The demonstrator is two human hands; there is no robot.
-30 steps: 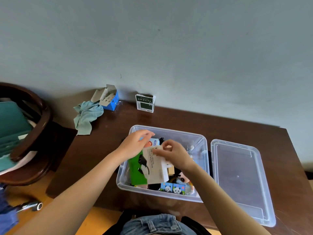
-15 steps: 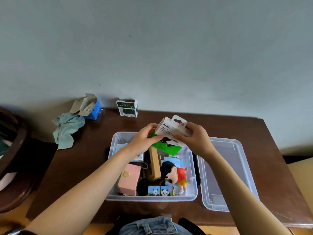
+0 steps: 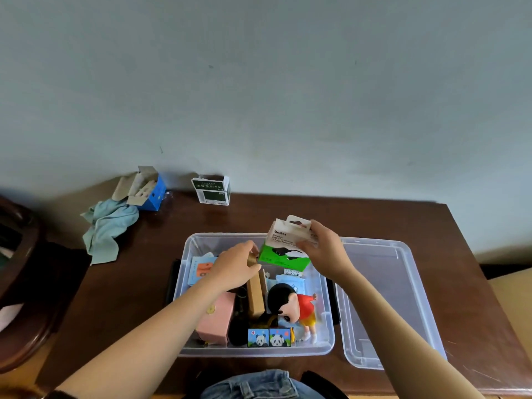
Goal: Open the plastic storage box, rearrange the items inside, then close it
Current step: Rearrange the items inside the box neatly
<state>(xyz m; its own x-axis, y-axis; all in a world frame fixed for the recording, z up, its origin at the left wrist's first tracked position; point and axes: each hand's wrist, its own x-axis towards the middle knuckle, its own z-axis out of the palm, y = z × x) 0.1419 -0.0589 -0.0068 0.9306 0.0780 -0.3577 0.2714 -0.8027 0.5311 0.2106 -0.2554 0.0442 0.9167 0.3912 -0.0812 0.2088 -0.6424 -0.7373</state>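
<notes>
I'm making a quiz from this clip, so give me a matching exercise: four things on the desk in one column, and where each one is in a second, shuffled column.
Things:
1. clear plastic lid
2. white and green Belkin box
3. crumpled pale green cloth
4. figurine in a red shirt

Places:
A. lying in the clear plastic storage box
B. held by the right hand
C. flat on the desk, right of the storage box
D. far left of the desk, beside a blue carton

Pairs: 1-C, 2-B, 3-D, 4-A

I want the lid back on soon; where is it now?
In the head view the clear lid lies flat on the table, right beside the open storage box.
</notes>
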